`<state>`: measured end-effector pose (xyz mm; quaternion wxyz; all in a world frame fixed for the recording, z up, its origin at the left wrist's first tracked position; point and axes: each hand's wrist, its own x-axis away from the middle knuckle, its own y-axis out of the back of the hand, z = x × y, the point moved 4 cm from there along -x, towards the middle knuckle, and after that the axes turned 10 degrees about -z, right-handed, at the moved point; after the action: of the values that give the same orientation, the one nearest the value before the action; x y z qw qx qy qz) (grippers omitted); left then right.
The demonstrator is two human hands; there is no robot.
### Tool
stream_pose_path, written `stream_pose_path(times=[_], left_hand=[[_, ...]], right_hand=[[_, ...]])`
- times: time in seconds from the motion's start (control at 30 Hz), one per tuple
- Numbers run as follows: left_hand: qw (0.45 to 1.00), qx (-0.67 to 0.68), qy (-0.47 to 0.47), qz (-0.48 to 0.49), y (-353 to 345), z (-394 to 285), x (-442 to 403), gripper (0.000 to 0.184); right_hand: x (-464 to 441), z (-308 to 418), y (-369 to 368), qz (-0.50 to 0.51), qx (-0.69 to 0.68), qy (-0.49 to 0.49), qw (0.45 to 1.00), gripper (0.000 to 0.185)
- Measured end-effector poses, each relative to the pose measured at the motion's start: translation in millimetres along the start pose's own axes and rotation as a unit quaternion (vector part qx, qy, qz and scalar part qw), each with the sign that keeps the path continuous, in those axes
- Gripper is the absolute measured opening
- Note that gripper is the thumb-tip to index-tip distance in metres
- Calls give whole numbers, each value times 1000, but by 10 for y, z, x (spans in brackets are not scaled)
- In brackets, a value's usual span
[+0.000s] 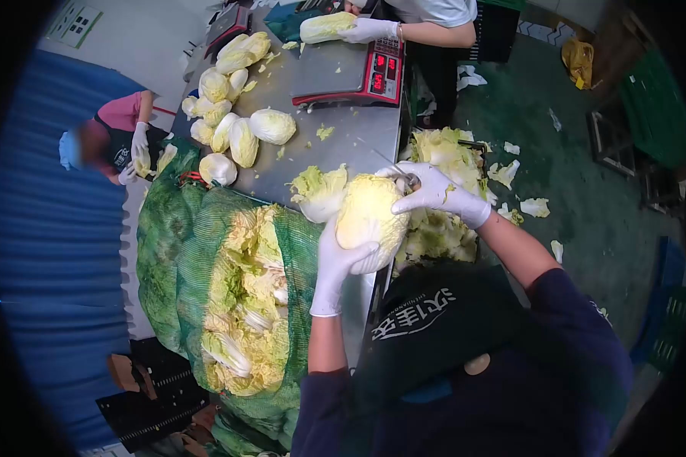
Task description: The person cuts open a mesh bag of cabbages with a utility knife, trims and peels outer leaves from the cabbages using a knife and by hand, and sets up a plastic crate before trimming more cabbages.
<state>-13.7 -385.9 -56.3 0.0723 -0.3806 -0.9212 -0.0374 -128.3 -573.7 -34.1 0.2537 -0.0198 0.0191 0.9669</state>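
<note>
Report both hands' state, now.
Left hand: closed on the cabbage.
Right hand: closed on the knife, fingers also against the cabbage.

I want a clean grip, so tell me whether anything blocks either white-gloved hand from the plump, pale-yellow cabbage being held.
Nothing visible does. The left hand cups the cabbage's lower side directly; the right hand's fingers touch its upper edge, with a thin metal knife held in that hand.

1 yellow-white cabbage [370,217] at the table edge [367,292].
</note>
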Motion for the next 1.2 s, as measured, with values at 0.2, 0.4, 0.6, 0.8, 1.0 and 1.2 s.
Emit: stream_pose_path(times=[0.2, 0.4, 0.6, 0.8, 1.0, 1.2], left_hand=[[997, -66, -43, 0, 73, -50, 57, 77], [990, -83, -44, -104, 32, 3, 132, 74], [938, -253, -92, -220, 14, -24, 166, 72], [898, -348, -100, -251, 38, 43, 187, 77], [843, -445, -146, -264, -11, -17, 150, 77], [834, -489, -123, -225, 37, 97, 117, 80]], right_hand=[[76, -204, 66, -71, -81, -140, 984, 11], [158, -102, -193, -127, 21, -13, 992, 41], [57, -233, -348, -173, 58, 19, 983, 35], [106, -356, -295, -187, 99, -15, 977, 29], [90, -303, -344, -172, 209, 75, 960, 29], [15, -654, -228, -191, 135, 2, 972, 18]])
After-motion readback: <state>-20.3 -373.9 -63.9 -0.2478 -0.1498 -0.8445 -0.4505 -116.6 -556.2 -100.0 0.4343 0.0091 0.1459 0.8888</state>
